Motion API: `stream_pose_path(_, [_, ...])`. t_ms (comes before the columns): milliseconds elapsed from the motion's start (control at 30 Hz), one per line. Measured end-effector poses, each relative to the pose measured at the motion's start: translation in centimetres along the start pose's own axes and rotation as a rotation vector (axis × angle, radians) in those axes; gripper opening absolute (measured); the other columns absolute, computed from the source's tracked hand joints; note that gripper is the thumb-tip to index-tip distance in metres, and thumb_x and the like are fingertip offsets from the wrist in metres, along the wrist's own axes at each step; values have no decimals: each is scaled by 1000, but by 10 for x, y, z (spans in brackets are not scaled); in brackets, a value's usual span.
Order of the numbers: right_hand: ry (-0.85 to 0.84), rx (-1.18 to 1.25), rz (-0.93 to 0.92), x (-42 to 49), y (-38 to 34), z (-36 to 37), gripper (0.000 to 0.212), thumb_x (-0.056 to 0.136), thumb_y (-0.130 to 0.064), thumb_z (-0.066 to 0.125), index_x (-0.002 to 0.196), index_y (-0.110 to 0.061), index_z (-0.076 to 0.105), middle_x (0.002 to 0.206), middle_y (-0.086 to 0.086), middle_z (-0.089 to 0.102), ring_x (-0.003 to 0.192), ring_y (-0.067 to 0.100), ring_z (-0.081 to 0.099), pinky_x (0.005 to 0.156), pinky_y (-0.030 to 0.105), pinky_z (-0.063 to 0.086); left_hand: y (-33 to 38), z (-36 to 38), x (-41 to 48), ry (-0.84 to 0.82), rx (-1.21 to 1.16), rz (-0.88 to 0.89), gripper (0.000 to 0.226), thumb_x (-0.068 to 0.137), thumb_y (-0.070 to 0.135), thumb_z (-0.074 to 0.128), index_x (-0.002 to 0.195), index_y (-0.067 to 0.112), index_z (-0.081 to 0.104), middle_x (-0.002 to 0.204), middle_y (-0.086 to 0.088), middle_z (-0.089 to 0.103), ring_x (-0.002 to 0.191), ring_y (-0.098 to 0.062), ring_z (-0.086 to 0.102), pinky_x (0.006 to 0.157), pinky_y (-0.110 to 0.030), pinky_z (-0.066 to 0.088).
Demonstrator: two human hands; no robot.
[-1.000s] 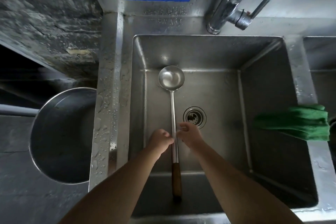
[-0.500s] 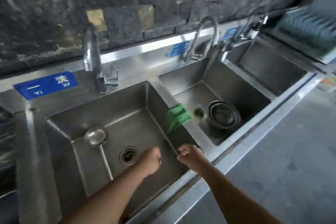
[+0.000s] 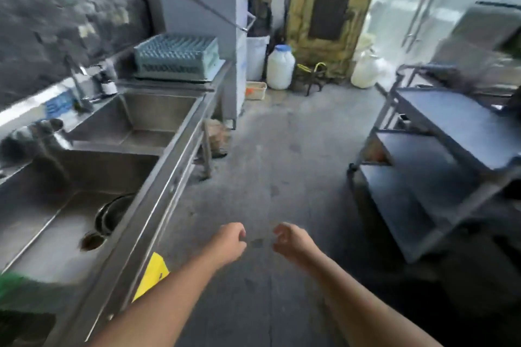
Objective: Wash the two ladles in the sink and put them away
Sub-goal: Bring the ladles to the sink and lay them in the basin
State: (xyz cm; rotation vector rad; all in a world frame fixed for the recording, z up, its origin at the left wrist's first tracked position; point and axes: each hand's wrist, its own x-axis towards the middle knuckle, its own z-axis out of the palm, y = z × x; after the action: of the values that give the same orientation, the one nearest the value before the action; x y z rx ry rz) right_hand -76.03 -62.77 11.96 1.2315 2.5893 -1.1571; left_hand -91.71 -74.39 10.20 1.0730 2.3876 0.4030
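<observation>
No ladle is in view now. My left hand point(image 3: 229, 239) and my right hand point(image 3: 290, 239) hang side by side over the grey floor, just right of the steel sink unit point(image 3: 169, 166). Both hands are loosely curled and hold nothing. The middle basin point(image 3: 42, 222) at the left has a dark bowl point(image 3: 112, 214) beside its drain. A further basin point(image 3: 146, 118) lies behind it. The first basin, where the ladle lay, is out of frame to the left.
A green cloth point(image 3: 14, 287) shows at the lower left edge. A dish rack point(image 3: 176, 56) sits at the counter's far end. A steel trolley point(image 3: 439, 155) with shelves stands at the right. White jugs point(image 3: 280, 66) stand by the far wall.
My view has swung right, from the first basin with the ladle to the floor and trolley. Both hands let go of the ladle's handle and moved out of the sink.
</observation>
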Motion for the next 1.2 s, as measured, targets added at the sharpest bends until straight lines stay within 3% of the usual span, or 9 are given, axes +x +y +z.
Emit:
stream_pose_path(133, [202, 114, 190, -33, 102, -78, 36, 80, -29, 69, 112, -13, 66, 107, 7, 72, 101, 24, 66, 86, 29, 52, 139, 39, 34, -121, 93, 289, 22, 88, 22, 62, 109, 19, 65, 113, -4, 67, 106, -24, 62, 85, -26, 46])
stream_pose_path(367, [463, 297, 498, -111, 254, -168, 42, 81, -34, 68, 121, -20, 61, 109, 0, 70, 97, 16, 65, 84, 26, 51, 337, 131, 47, -328, 244, 697, 18, 85, 24, 57, 102, 26, 63, 103, 2, 64, 94, -21, 62, 85, -33, 53])
stream_pose_path(500, [584, 340, 645, -143, 322, -207, 42, 83, -32, 66, 124, -20, 60, 109, -1, 67, 92, 14, 64, 77, 23, 49, 428, 186, 53, -405, 353, 894, 21, 91, 24, 54, 111, 24, 61, 108, 3, 62, 98, -21, 61, 86, -36, 53])
stream_pose_path(600, [634, 285, 746, -161, 370, -238, 43, 86, -32, 63, 128, -22, 57, 114, -2, 64, 98, 15, 62, 83, 26, 51, 496, 228, 64, -465, 350, 1028, 21, 92, 23, 53, 112, 24, 61, 112, 2, 64, 99, -19, 62, 88, -35, 53])
stream_pose_path(733, [692, 263, 901, -188, 426, -275, 46, 88, -33, 63, 132, -23, 55, 120, -1, 64, 106, 16, 62, 91, 31, 52, 584, 276, 62, -555, 339, 1147, 24, 95, 22, 49, 114, 27, 63, 111, 3, 65, 99, -17, 63, 89, -36, 54])
stream_pose_path(933, [890, 464, 1038, -242, 496, -314, 43, 88, -35, 67, 128, -26, 56, 108, -7, 62, 94, 8, 61, 83, 23, 51, 700, 340, 26, -676, 356, 1286, 26, 95, 19, 47, 113, 25, 63, 114, 2, 65, 101, -19, 62, 91, -39, 53])
stream_pose_path(1067, [937, 488, 1092, -286, 552, -334, 41, 88, -34, 66, 127, -24, 56, 108, -5, 63, 93, 11, 61, 82, 23, 50, 764, 394, -2, -760, 476, 1359, 25, 93, 16, 49, 115, 20, 62, 117, -1, 64, 104, -22, 62, 93, -39, 52])
stream_pose_path(1200, [974, 522, 1101, -327, 634, -356, 37, 87, -33, 66, 121, -24, 57, 108, -2, 64, 92, 14, 61, 80, 26, 52, 826, 465, -30, -798, 532, 1357, 28, 93, 14, 53, 119, 19, 59, 121, 0, 60, 106, -21, 58, 87, -28, 48])
